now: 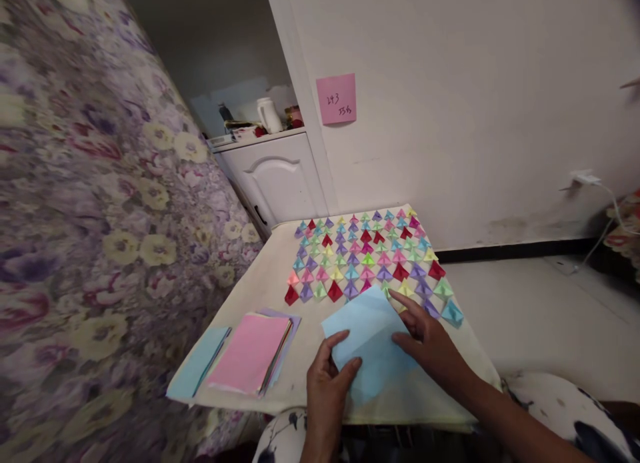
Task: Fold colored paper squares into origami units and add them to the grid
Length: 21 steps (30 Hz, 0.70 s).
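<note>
A light blue sheet of paper point(373, 339) is held up above the front of the table, tilted, with faint creases across it. My left hand point(330, 376) grips its lower left side, thumb in front and fingers curled round the edge. On the right edge, my right hand point(423, 333) pinches the paper with the thumb on its face and the index finger stretched along the upper edge. Behind the sheet stand rows of small folded paper pieces point(367, 257) in many colours; the sheet hides part of the nearest row.
A stack of coloured paper topped with pink point(253, 353) and a blue stack point(197, 363) lie on the cream-covered table point(270, 256), at left. Flowered curtain point(100, 216) hangs on the left. A pink note point(337, 99) is on the wall; a white cabinet point(275, 179) stands behind.
</note>
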Each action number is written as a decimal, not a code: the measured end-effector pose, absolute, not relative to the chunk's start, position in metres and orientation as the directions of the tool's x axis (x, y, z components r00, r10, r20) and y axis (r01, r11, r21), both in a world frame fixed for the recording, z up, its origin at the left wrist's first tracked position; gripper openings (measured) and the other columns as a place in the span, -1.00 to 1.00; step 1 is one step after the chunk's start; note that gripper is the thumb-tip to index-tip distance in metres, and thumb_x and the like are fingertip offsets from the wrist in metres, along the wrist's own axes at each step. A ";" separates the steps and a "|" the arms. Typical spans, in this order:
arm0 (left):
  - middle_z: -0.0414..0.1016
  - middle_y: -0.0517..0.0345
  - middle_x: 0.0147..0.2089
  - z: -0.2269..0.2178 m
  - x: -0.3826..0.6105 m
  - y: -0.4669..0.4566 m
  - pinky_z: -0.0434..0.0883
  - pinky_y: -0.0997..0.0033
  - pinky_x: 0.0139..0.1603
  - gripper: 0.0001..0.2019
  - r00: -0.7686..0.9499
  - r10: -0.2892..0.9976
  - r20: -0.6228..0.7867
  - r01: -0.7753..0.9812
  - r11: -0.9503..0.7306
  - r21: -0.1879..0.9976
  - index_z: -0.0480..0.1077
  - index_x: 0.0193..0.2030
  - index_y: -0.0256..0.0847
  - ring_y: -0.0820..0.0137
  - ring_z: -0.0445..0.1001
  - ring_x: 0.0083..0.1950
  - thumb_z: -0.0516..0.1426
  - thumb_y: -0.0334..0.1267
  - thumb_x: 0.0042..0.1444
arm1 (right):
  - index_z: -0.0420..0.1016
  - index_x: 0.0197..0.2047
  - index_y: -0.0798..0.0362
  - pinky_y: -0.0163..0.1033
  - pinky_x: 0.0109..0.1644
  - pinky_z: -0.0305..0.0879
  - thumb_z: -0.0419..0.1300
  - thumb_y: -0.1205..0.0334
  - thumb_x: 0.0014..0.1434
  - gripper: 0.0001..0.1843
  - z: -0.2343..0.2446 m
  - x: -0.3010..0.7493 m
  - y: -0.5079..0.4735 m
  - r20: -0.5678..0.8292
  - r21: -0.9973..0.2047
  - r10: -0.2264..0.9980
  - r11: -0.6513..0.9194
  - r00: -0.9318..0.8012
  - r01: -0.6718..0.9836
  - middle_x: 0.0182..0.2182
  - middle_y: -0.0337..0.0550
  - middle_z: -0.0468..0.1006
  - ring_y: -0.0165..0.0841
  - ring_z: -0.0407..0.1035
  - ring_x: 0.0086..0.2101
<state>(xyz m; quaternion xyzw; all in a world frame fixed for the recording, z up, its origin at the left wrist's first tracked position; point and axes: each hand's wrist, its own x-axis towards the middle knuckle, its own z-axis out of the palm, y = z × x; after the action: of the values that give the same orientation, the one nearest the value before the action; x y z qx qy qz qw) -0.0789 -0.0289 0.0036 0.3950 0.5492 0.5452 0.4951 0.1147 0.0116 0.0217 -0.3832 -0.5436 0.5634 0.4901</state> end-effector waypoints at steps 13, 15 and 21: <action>0.08 0.41 -0.63 0.002 -0.082 -0.028 0.07 0.63 -0.57 -0.63 -0.225 0.972 -0.065 -0.028 0.060 0.998 0.44 -0.11 -0.21 0.57 0.08 -0.59 0.28 -0.24 -0.13 | 0.22 0.17 -0.03 -0.38 -0.48 0.07 0.13 0.18 0.14 -0.49 0.024 0.119 0.016 0.130 -0.990 0.974 0.117 -0.183 -0.083 -0.60 -0.38 0.19 -0.47 0.13 -0.56; 0.05 0.41 -0.63 0.004 -0.082 -0.028 0.06 0.63 -0.56 -0.67 -0.241 0.969 -0.059 -0.028 0.054 0.998 0.45 -0.16 -0.20 0.58 0.06 -0.59 0.28 -0.26 -0.14 | 0.26 0.14 -0.02 -0.38 -0.48 0.05 0.12 0.14 0.15 -0.53 0.024 0.118 0.015 0.130 -0.989 0.981 0.117 -0.147 -0.091 -0.62 -0.39 0.15 -0.47 0.10 -0.57; 0.30 0.32 -0.50 0.006 -0.081 -0.026 0.16 0.63 -0.49 -0.70 -0.235 0.968 -0.092 -0.140 0.060 0.988 0.46 -0.20 -0.18 0.55 0.22 -0.49 0.29 -0.28 -0.15 | 0.33 0.09 -0.04 -0.34 -0.37 0.17 0.06 0.10 0.18 -0.59 0.025 0.120 0.014 0.141 -0.989 0.984 0.135 -0.111 -0.061 -0.48 -0.28 0.37 -0.39 0.26 -0.44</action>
<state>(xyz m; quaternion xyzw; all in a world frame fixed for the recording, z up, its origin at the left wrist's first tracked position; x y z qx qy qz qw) -0.0807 -0.0262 0.0063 0.3819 0.5417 0.5692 0.4866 0.1201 0.0145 0.0253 -0.4209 -0.5481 0.5051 0.5170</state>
